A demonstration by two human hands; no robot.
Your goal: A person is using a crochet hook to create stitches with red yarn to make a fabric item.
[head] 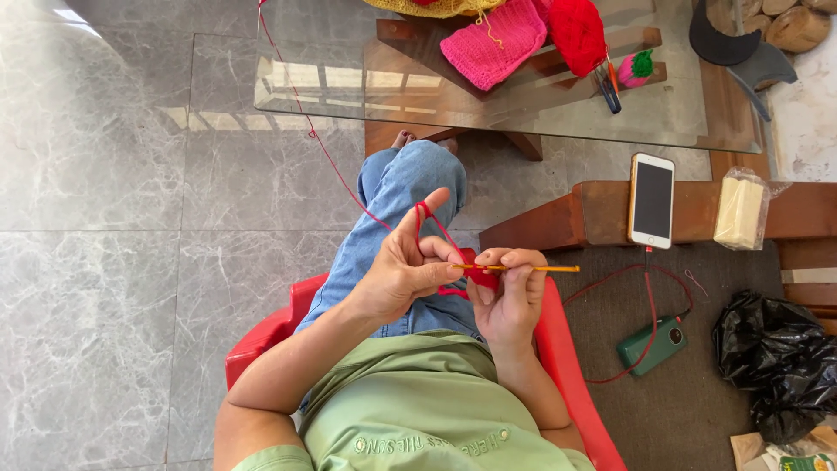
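Note:
My left hand (408, 266) is raised over my lap, with red yarn (433, 220) looped over its forefinger and its thumb and fingers pinching a small red crochet piece (481, 277). My right hand (510, 296) grips an orange crochet hook (558, 269) that lies level, its tip at the red piece between both hands. The yarn strand (314, 135) runs from my left hand up and away to the glass table. I sit on a red plastic chair (558, 349) with jeans-clad legs crossed.
A glass-topped wooden table (349, 78) ahead carries pink knitting (493, 44), a red yarn ball (577, 30) and a small crocheted strawberry (635, 68). On a wooden bench at right lie a phone (651, 201) and a wrapped pale block (739, 211). A green power bank (652, 345) and black bag (776, 362) sit below.

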